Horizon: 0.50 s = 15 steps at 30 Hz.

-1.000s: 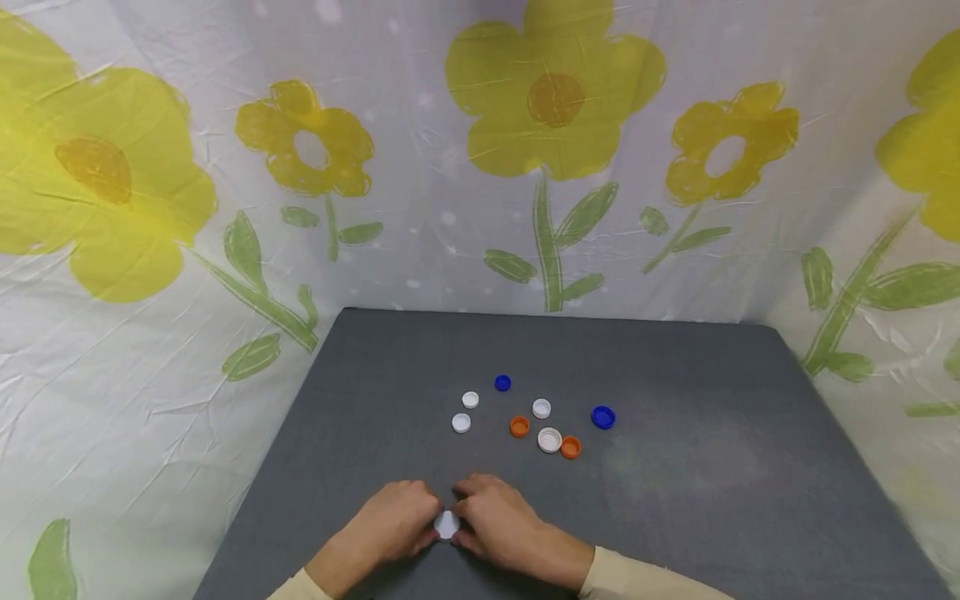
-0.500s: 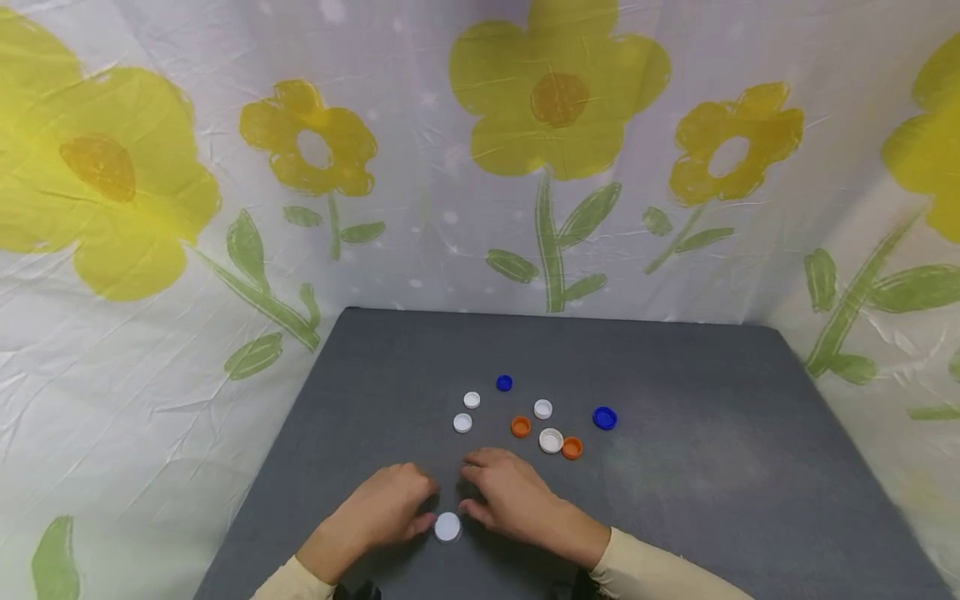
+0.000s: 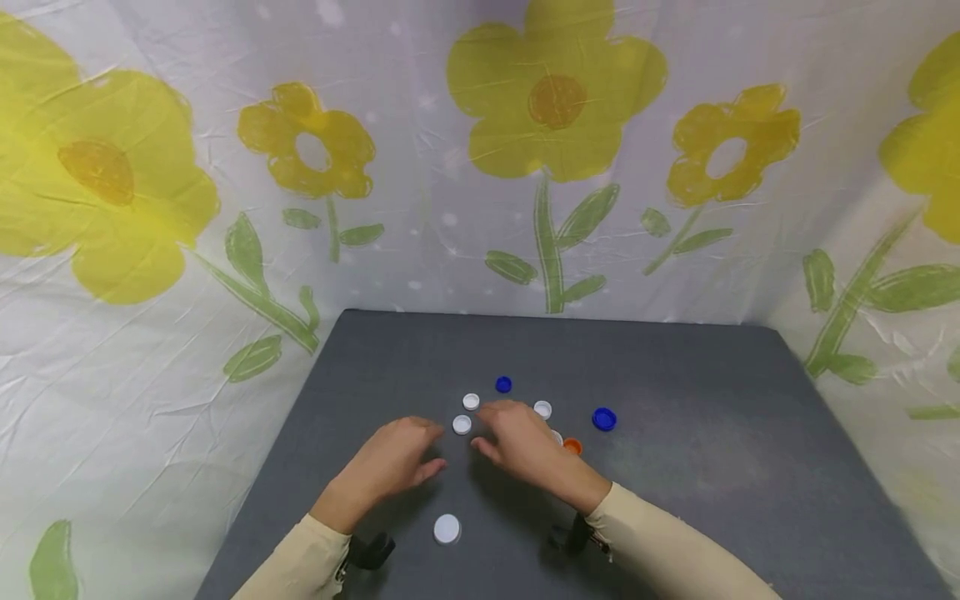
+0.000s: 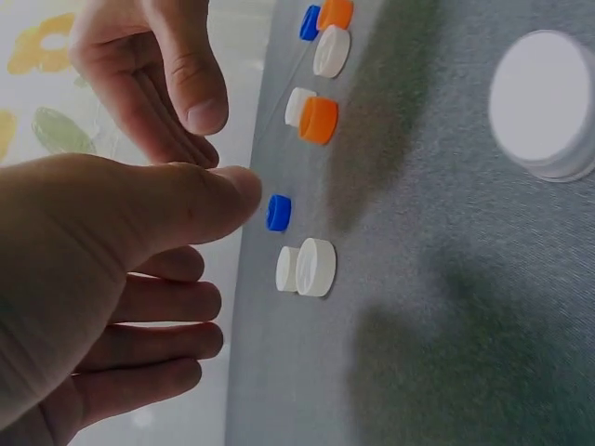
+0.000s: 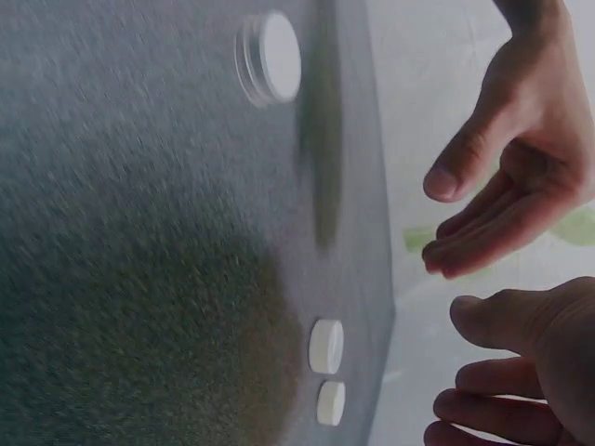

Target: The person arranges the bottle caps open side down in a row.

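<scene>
My left hand (image 3: 392, 460) hovers over the table, its fingers relaxed and nothing between them; its fingertips lie close to a white bottle cap (image 3: 462, 425) in the head view. My right hand (image 3: 525, 442) is also raised and holds nothing, with thumb and fingers apart. It hides part of a group of caps in the head view. Beyond the first white cap lies another white cap (image 3: 471, 402). Nearer the front, behind both hands, stands a short stack of white caps (image 3: 447, 529); its layered side shows in the right wrist view (image 5: 268, 58).
Other caps lie around the right hand: a small blue cap (image 3: 503, 384), a white cap (image 3: 542, 409), an orange cap (image 3: 572, 446) and a larger blue cap (image 3: 604, 419). They rest on a grey table (image 3: 712, 500) with a flowered curtain (image 3: 420, 167) around it.
Both hands have let go of the white stack near the front and moved apart and forward, toward the loose caps. The stack stays in place.
</scene>
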Tool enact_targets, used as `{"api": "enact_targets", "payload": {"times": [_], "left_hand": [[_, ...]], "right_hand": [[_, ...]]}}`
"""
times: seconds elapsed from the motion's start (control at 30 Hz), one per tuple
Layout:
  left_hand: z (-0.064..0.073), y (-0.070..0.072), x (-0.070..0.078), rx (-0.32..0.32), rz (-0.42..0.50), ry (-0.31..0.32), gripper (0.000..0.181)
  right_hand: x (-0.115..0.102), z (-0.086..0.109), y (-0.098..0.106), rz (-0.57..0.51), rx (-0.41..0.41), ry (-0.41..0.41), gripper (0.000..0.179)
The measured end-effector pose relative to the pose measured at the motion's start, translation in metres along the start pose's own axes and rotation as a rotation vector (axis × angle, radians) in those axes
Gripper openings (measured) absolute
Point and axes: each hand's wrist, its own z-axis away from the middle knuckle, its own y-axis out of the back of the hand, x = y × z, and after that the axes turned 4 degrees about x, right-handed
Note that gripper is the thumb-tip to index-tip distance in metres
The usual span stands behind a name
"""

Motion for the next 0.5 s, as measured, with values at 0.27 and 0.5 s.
{"api": "enact_targets", "payload": {"times": [0.27, 0.5], "left_hand": [[-0.017, -0.016, -0.01, 0.019, 0.074, 0.072, 0.037], [-0.027, -0.032, -0.015, 0.001, 0.084, 0.164, 0.041]], "right_hand": [[0.008, -0.012, -0.011, -0.057, 0.015, -0.038, 0.028], [0.017, -0.02, -0.028, -0.091, 0.009, -0.079, 0.031]]}}
